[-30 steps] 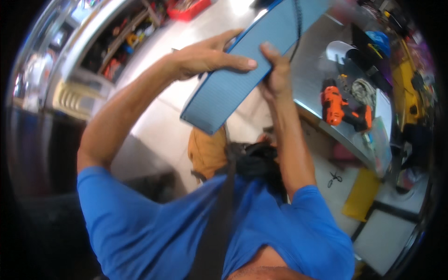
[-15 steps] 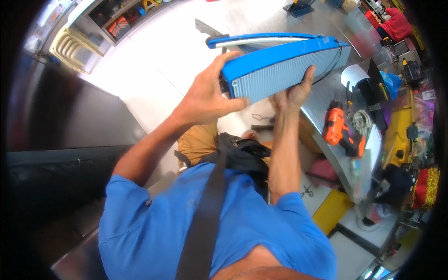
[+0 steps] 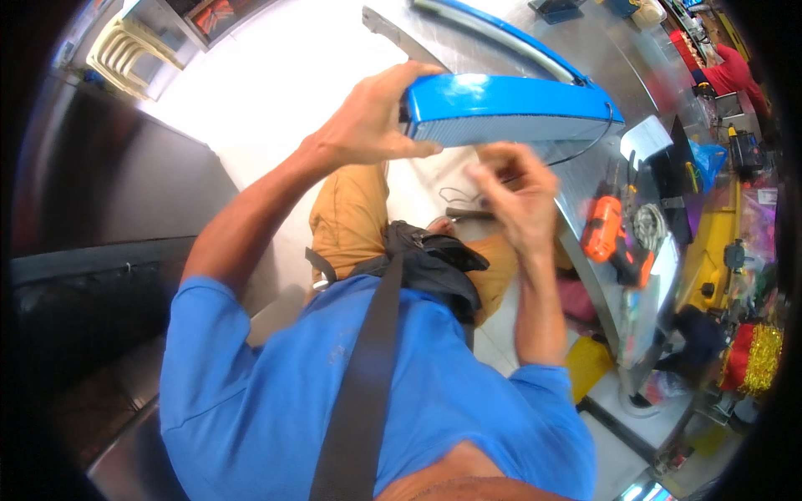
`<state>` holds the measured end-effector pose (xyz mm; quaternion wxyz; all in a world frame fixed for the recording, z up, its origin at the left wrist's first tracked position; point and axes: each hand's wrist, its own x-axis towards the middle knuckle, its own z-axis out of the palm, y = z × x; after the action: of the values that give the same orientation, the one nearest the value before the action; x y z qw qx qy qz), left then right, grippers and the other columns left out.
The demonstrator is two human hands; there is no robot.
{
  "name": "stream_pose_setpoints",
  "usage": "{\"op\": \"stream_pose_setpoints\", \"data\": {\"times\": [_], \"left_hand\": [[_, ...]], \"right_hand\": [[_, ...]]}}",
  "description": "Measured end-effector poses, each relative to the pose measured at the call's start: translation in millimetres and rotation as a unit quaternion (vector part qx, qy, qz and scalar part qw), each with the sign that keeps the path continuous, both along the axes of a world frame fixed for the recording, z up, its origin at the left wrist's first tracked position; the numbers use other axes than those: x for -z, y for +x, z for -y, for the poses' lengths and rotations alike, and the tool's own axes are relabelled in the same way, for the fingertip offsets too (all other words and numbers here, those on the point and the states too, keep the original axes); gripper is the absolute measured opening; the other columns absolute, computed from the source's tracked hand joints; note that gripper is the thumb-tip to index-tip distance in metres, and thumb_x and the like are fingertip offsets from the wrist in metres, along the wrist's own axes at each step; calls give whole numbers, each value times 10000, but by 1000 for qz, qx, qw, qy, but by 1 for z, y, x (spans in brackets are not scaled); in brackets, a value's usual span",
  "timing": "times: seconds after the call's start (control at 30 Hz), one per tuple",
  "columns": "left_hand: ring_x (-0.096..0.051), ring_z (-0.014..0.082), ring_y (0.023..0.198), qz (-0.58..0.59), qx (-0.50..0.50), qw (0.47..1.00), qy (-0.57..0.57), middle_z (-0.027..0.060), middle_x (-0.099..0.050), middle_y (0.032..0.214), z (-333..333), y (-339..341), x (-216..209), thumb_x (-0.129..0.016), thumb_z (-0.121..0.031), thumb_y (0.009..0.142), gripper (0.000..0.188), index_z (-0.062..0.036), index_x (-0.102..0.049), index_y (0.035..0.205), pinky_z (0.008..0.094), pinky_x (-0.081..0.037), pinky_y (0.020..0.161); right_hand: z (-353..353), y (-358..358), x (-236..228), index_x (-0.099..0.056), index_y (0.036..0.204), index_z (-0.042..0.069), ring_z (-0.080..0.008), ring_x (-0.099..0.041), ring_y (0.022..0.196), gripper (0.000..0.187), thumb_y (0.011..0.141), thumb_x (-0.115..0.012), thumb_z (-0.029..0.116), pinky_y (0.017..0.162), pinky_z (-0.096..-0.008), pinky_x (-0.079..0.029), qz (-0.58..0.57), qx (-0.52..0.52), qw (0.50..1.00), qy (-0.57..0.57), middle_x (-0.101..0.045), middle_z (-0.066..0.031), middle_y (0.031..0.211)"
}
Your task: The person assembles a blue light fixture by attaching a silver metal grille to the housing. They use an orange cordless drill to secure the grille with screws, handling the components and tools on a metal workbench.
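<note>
My left hand (image 3: 376,117) grips the left end of a long blue-cased lamp-like unit (image 3: 518,93), thumb below and fingers over the top. A ribbed, pale panel (image 3: 484,129) forms its lower face. Behind it a slim blue arm with a white tube (image 3: 501,33) stands swung out from the case. From the right end hangs a thin dark cable (image 3: 585,150), looping towards my right hand (image 3: 520,192). That hand is just below the unit and apart from it, fingers curled and smeared by motion; whether it holds the cable cannot be made out.
A metal workbench (image 3: 576,221) at the right carries an orange-and-black cordless drill (image 3: 603,230), a coiled grey cord (image 3: 648,222) and a white paper (image 3: 645,138). Stacked cream plastic chairs (image 3: 129,46) are at the far left. A person in red (image 3: 733,71) is at the far right.
My right hand has come off the unit's underside and curled below it. The unit has tipped, showing more blue top and less ribbed panel. My left hand still grips its left end.
</note>
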<state>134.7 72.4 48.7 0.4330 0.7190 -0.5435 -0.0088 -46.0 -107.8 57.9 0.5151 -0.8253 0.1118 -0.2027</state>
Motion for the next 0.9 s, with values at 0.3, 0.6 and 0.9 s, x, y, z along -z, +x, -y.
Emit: {"op": "stream_pose_setpoints", "data": {"times": [0.3,0.6,0.9], "left_hand": [[-613,303,1228,-26,17,995,-92,155,-566,1328,31,29,65,-945,-260,696,1010,-108,-371,1514,441,-568,1040],[-626,335,1236,-73,-18,991,-113,169,-578,1339,36,23,81,-933,-199,692,1031,-114,-332,1526,456,-546,1086],[-708,358,1085,-71,-15,993,-90,205,-660,1184,35,24,73,-940,-235,664,958,-76,-385,1429,439,-598,992]], "right_hand": [[49,94,-15,-542,1432,53,-375,-610,1234,886,709,-897,422,1077,-490,-464,-6,-155,822,-549,-628,-181,1366],[58,97,-15,-521,1463,50,-382,-608,1239,913,727,-883,449,1061,-481,-483,-14,-164,807,-566,-621,-202,1365],[66,98,-15,-548,1420,54,-363,-643,1191,908,682,-901,446,1011,-471,-516,14,-189,798,-573,-651,-190,1315]]}}
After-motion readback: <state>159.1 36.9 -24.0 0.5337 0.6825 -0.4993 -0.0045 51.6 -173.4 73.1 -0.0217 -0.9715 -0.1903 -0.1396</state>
